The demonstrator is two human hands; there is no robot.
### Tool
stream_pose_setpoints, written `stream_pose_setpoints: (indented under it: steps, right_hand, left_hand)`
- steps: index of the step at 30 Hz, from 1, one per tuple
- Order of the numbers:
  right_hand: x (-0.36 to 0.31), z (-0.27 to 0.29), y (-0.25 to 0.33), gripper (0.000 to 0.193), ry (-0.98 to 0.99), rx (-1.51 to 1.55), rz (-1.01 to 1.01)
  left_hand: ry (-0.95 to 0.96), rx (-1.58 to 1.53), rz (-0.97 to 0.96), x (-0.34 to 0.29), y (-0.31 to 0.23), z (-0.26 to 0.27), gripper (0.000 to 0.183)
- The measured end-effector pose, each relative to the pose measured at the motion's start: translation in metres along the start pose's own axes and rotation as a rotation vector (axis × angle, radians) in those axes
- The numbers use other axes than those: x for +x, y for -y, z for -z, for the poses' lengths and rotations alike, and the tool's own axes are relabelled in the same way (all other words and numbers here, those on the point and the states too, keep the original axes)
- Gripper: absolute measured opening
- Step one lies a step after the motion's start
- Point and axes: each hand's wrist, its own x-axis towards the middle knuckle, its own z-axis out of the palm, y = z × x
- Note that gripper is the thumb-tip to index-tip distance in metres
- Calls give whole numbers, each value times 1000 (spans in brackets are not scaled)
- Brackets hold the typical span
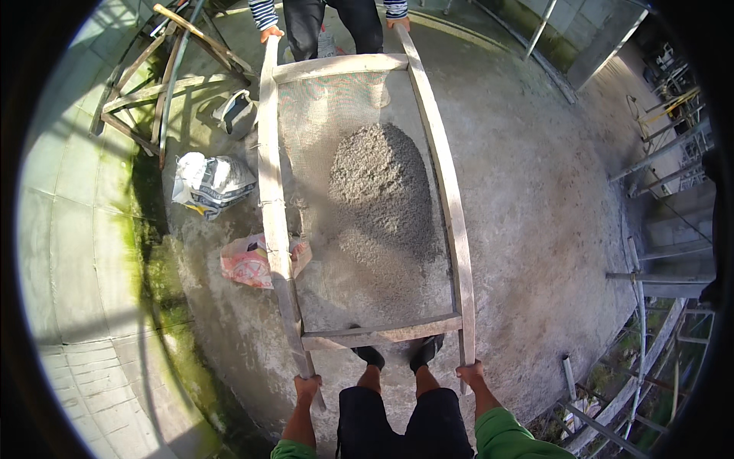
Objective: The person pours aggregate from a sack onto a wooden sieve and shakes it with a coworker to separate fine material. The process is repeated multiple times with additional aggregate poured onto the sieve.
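A long wooden sand screen (382, 333), two rails joined by crossbars with fine mesh (306, 145) between, stretches away from me. My left hand (307, 387) is wrapped round the near end of its left rail. Around the right rail's near end my right hand (471, 372) is closed. Grey sand (378, 180) forms a heap within the frame's outline; how much lies on the mesh and how much below it I cannot tell. At the far end, a co-worker's two hands (271, 33) grip the other rail ends.
Left of the screen are a white sack (210, 183), a crumpled red-and-white bag (248, 262) and a dark bucket-like container (235, 115). Wooden trestles (164, 88) stand behind them by a mossy wall (84, 191). Poles and planks (638, 367) line the right edge. My feet (426, 349) are below the near crossbar.
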Motion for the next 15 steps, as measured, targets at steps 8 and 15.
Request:
stream_pose_setpoints:
  steps: [8,15]
  right_hand:
    - [38,-10,119,29,80,-3,125]
    - [21,-15,243,18,131,64,363]
  left_hand:
    - [50,-90,-22,51,-105,12,9]
    - [-93,-118,-178,36,-218,51,13]
